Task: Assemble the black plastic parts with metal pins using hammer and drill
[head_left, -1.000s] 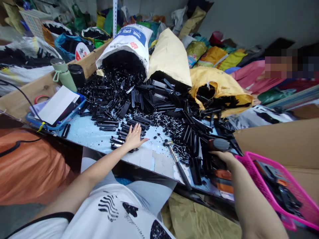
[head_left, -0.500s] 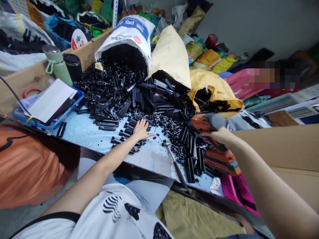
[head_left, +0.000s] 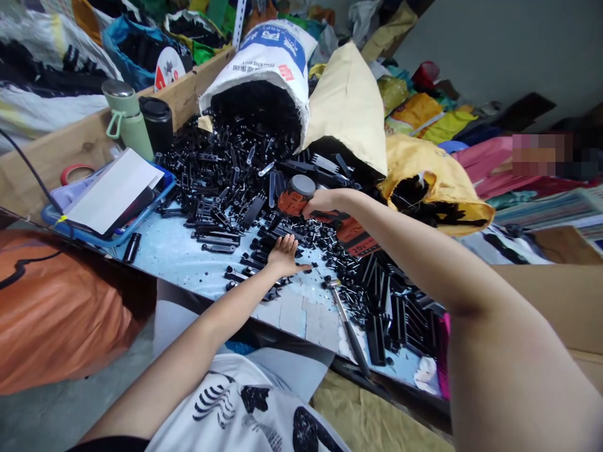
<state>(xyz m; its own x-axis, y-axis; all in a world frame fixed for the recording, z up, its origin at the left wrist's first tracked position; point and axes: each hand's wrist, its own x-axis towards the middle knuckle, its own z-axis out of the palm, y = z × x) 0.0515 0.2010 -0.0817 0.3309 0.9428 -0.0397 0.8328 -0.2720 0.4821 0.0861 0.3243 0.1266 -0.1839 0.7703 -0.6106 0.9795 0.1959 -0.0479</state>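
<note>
My left hand (head_left: 284, 256) lies with its fingers outstretched over a row of black plastic parts (head_left: 254, 258) on the blue work surface (head_left: 179, 251). In my right hand (head_left: 325, 202) is an orange-and-black cordless drill (head_left: 296, 194), gripped just above and beyond the left hand. The drill's bit and tip are hidden from me. A hammer (head_left: 348, 329) with a dark handle lies right of the left hand. Beside it spreads a heap of small screws (head_left: 346, 292). More long black plastic pieces (head_left: 377, 336) stand stacked at the right.
Black parts spill from a white sack (head_left: 264, 66) and a cream sack (head_left: 348, 107) at the back. A yellow sack (head_left: 433, 182) is on the right. A green bottle (head_left: 132, 125), a black cup (head_left: 157, 125) and a blue tray (head_left: 110, 238) stand left. Another person's pink sleeve (head_left: 490, 163) shows far right.
My right hand has carried the drill left, from the right side to just behind my left hand. My left hand stays on the row of parts. The camera view has shifted slightly.
</note>
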